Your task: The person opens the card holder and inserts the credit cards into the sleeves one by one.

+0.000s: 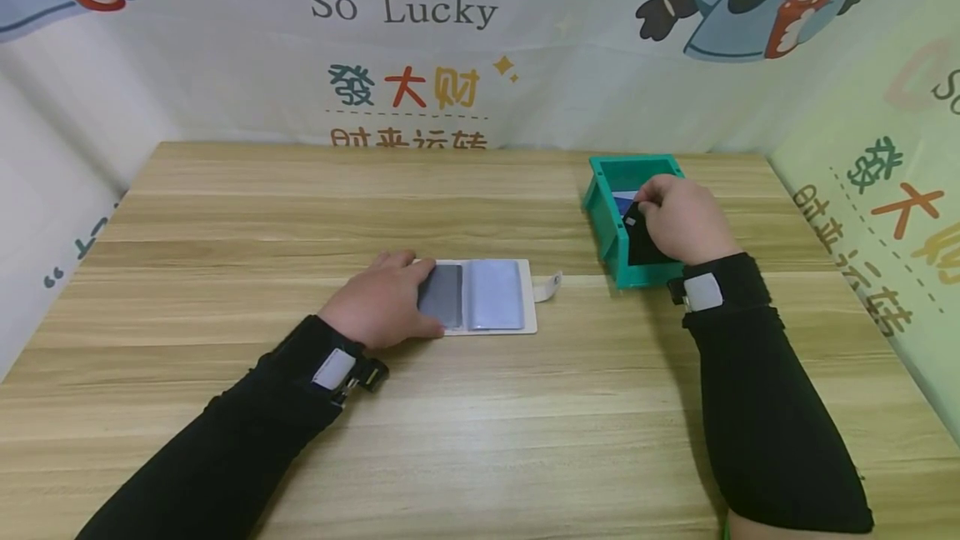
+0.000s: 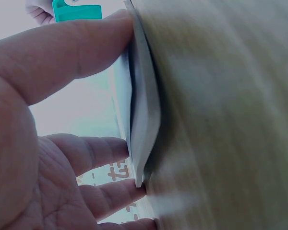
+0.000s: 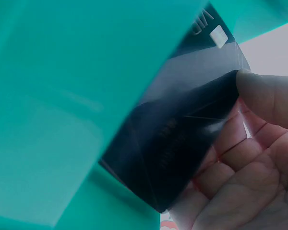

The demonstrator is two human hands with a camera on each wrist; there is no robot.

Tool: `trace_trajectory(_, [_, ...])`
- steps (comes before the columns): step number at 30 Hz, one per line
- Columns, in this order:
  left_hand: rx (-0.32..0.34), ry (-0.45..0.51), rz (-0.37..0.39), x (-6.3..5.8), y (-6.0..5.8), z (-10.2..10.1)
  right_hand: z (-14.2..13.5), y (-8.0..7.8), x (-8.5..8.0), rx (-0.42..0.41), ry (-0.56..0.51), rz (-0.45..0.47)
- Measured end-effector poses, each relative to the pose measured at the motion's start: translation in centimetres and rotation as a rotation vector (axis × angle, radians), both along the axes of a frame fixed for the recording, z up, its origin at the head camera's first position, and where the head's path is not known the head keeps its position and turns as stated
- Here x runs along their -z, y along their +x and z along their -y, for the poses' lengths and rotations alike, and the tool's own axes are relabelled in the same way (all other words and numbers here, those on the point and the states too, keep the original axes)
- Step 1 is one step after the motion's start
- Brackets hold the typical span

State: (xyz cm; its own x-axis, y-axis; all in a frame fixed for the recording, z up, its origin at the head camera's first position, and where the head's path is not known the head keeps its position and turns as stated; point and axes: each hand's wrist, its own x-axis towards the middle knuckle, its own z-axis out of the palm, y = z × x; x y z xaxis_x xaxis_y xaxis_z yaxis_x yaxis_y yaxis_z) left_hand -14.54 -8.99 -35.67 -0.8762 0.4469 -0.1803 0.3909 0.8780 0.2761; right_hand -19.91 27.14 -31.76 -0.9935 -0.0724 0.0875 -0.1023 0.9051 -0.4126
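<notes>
A small white card holder (image 1: 532, 307) lies opened flat on the table, with clear sleeves, a dark grey panel on its left page and a pale lilac one on its right. My left hand (image 1: 386, 298) rests across its left end, thumb at the near edge and fingertips at the far edge; in the left wrist view the fingers of that hand (image 2: 62, 120) are fairly straight. Inside the green bin (image 1: 648, 276), my right hand (image 1: 686, 219) pinches a black card (image 3: 182, 139) bearing a chip, partly hidden by the bin wall in the right wrist view.
More cards, blue and white (image 1: 624, 200), lie in the bin beyond the black card. A strap with a snap (image 1: 549, 286) sticks out from the holder's right side. The wooden table (image 1: 480, 423) meets a printed cloth (image 1: 240, 65) at the back and sides.
</notes>
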Motion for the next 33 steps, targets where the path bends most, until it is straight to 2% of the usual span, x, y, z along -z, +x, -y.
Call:
trace_trajectory(3, [-0.004, 0.004, 0.002, 0.0, 0.0, 0.1, 0.2, 0.0, -0.2, 0.018, -0.027, -0.04])
trace_trajectory(10, [-0.008, 0.01, 0.008, 0.1, 0.0, 0.1, 1.1, 0.6, -1.3, 0.117, -0.098, -0.239])
trace_trajectory(14, [-0.011, 0.015, 0.01, 0.1, 0.0, 0.1, 2.0, 1.2, -2.2, 0.162, -0.152, -0.305])
trace_trajectory(16, [-0.011, 0.016, 0.011, 0.1, 0.0, 0.1, 2.5, 1.4, -2.4, 0.126, -0.181, -0.329])
trace_trajectory(20, [-0.01, 0.019, 0.011, 0.0, 0.0, 0.2, 4.0, 1.9, -2.3, -0.018, -0.215, -0.312])
trace_trajectory(27, [-0.015, 0.028, 0.018, -0.1, 0.0, 0.2, 6.4, 2.6, -1.4, -0.222, -0.157, -0.075])
trace_trajectory(33, [-0.004, 0.02, 0.018, -0.1, -0.1, 0.3, 8.5, 3.0, -0.6, -0.358, -0.062, -0.028])
